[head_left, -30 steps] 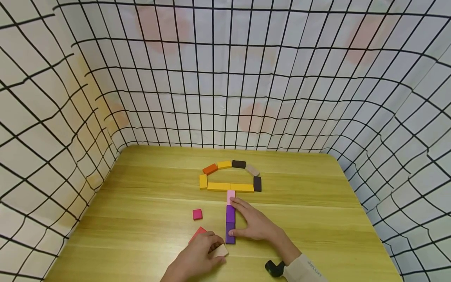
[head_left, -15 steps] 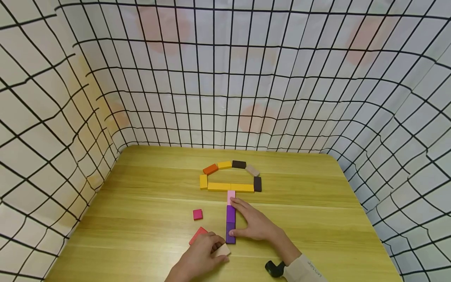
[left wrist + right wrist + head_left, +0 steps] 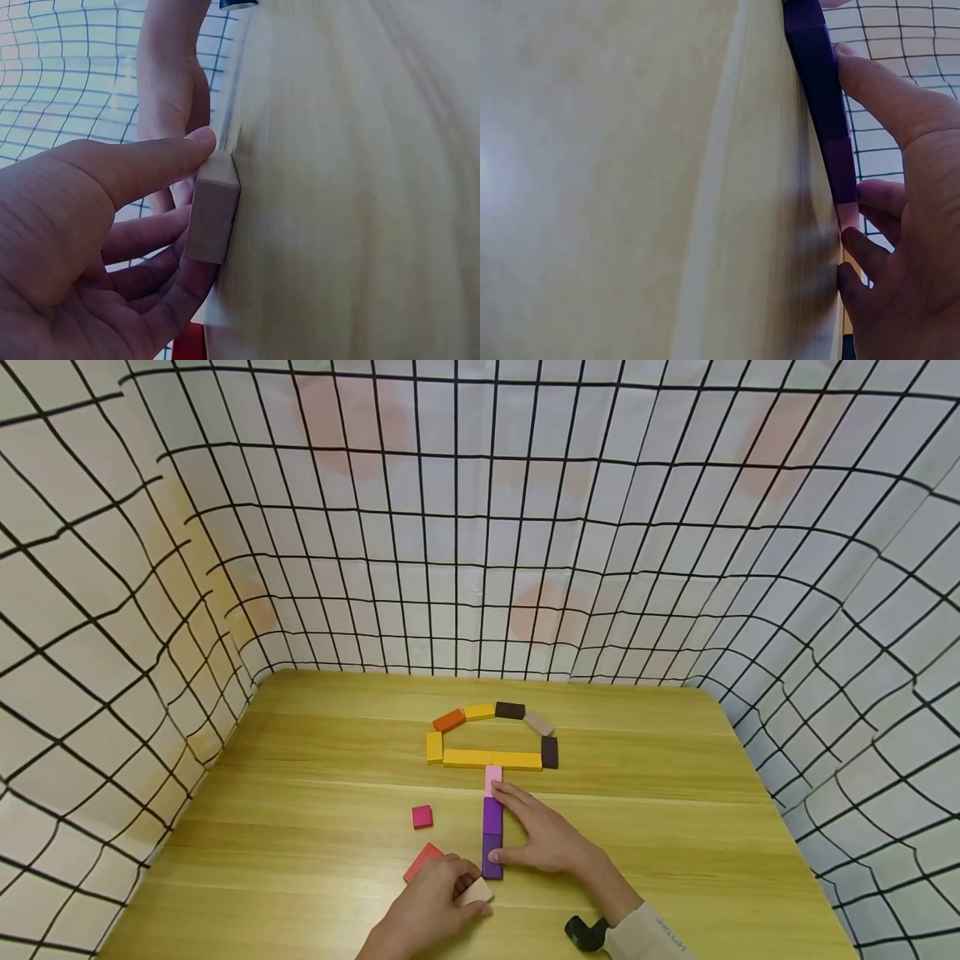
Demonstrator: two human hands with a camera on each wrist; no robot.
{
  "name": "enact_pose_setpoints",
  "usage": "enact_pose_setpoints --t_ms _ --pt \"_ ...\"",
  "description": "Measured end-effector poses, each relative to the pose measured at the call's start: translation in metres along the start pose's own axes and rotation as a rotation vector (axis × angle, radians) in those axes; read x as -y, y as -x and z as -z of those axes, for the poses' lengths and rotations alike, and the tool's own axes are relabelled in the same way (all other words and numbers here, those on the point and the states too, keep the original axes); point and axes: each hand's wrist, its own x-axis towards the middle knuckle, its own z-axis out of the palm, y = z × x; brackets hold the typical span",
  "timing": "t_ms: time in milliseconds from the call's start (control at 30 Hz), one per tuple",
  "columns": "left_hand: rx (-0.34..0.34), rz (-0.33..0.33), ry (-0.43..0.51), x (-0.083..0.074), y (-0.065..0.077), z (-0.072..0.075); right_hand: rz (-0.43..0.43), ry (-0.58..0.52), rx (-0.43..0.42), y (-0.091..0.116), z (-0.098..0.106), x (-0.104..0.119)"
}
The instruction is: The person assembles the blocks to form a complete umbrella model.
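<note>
My left hand (image 3: 437, 897) grips a beige wooden block (image 3: 215, 214) between thumb and fingers, low over the table, just below the column's near end. My right hand (image 3: 551, 837) rests along the column, its thumb on the dark purple block (image 3: 492, 857) and its fingertips at the pink block (image 3: 492, 781). Between these two lies a brighter purple block (image 3: 492, 817). A red block (image 3: 423, 862) lies partly behind my left hand, with a small magenta cube (image 3: 422, 817) farther up.
At the column's far end, two yellow blocks (image 3: 468, 758) form a bar. Above it arch an orange block (image 3: 449, 720), a black block (image 3: 510, 710), a pale block (image 3: 538, 722) and others. A black object (image 3: 585, 933) sits by the right wrist. Gridded cloth (image 3: 480, 527) surrounds the table.
My left hand has slid the beige block slightly right, closer to the column's near end. My right hand stays in place on the column.
</note>
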Motion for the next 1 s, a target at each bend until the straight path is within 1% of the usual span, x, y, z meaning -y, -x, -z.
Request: enact_pose_setpoints --t_ms 67,300,400,700,1000 --pt "0.000 0.011 0.004 -0.0003 -0.0009 -0.0006 0.001 0.001 0.000 -0.0002 -0.0003 -0.0006" --pt "-0.011 -0.025 -0.039 0.0004 -0.0003 -0.0017 0.000 -0.001 0.002 -0.0003 -0.0006 -0.0004" --pt "-0.006 -0.026 -0.045 0.0000 0.0009 -0.0009 -0.001 -0.006 0.003 -0.0003 -0.0003 -0.0003" --pt "0.009 -0.001 -0.016 -0.0010 0.0008 -0.0008 0.001 -0.007 0.001 0.0007 0.0009 0.0010" --pt "0.006 0.010 -0.021 -0.0006 0.0016 -0.0003 0.007 -0.018 -0.011 0.0015 0.0005 0.0011"
